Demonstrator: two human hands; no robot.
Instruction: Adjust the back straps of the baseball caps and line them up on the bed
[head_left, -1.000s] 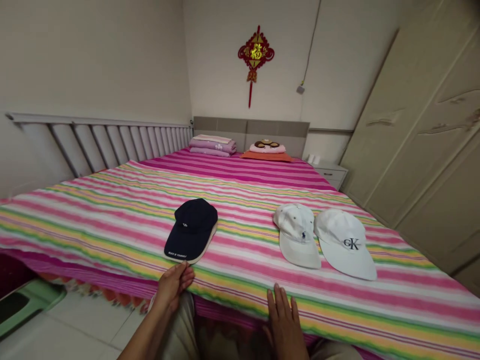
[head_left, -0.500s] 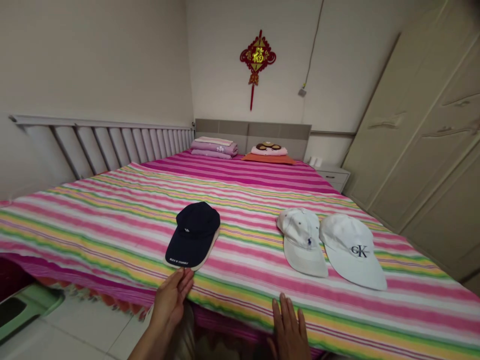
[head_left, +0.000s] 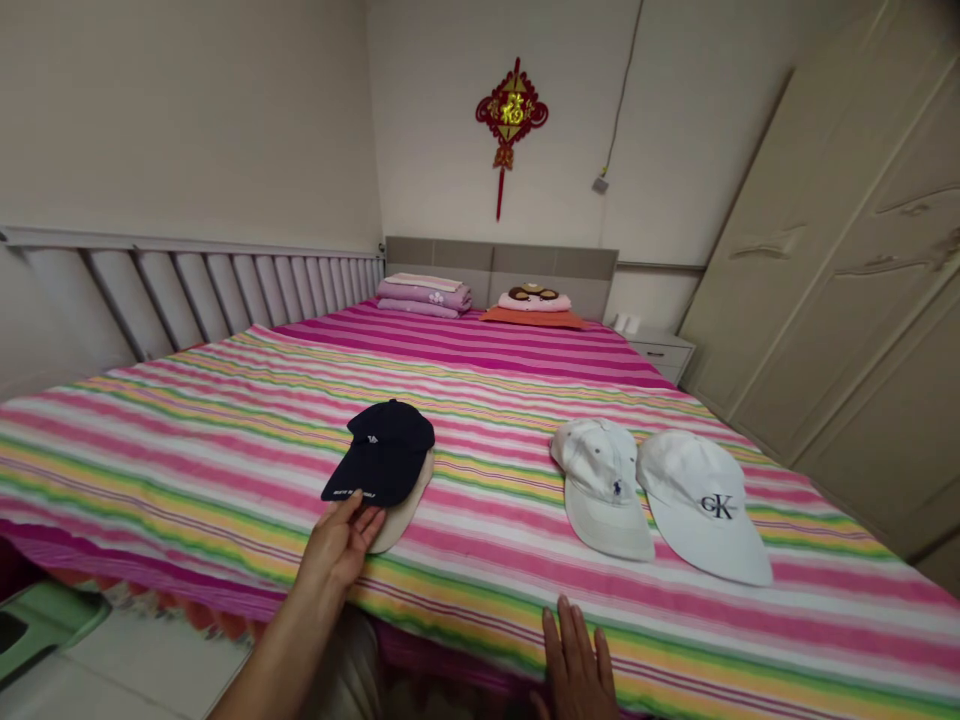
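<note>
The grip of the left hand (head_left: 336,550) was closed on the front edge of the navy baseball cap (head_left: 390,445), thumb on top and fingers under the brim, as the head view showed. That hold presumably suited the stiff brim, which gave a firm edge to pinch without crushing the soft crown. The navy cap sat tilted, its brim raised above a beige brim (head_left: 405,512), which seemed to belong to a second cap nested beneath; the crown hid the rest.

The right hand (head_left: 577,665) was released, its fingers extended over the near edge of the striped bed sheet (head_left: 480,570), perhaps for support; whether the palm pressed down could not be told.

Beyond it, well apart from the navy cap, the white polo-logo cap (head_left: 596,455) and the white CK cap (head_left: 697,475) lay side by side, brims nearest the person, probably for easy reach.
</note>
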